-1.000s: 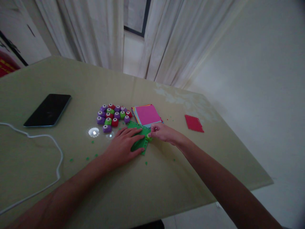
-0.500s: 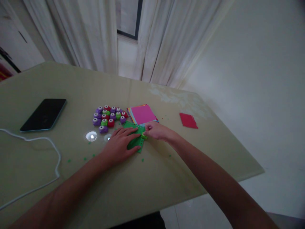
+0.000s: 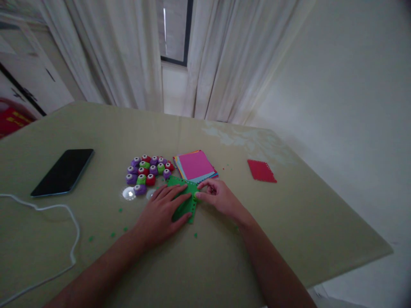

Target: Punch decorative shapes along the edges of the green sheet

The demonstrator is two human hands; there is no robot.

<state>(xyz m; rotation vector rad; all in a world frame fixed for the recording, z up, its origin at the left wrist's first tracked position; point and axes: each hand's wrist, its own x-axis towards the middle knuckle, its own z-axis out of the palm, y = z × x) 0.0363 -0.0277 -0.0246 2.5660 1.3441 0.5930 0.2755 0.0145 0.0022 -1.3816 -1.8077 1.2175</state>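
Note:
A green sheet of paper (image 3: 184, 208) with small holes along its edges lies on the table. My left hand (image 3: 160, 216) rests flat across it, fingers spread, covering its left part. At the paper's right edge sits a green craft punch (image 3: 195, 196), mostly covered by fingers. My right hand (image 3: 220, 198) grips this punch, with the thumb on its near side and the index finger curved above it. Several more craft punches (image 3: 141, 171) in purple, green and red, with white round tops, stand grouped beyond my left hand.
Behind the green sheet is a stack of coloured paper (image 3: 194, 165), pink on top. A red sheet with notched edges (image 3: 261, 170) lies to the right. On the left are a black tablet (image 3: 63, 172) and a white cable (image 3: 75, 231). Tiny green paper bits (image 3: 113, 235) dot the table (image 3: 154, 273).
The camera view has tilted up, so everything on the table appears lower. My right hand's fingers have loosened and spread somewhat around the punch. The left hand stays on the green sheet.

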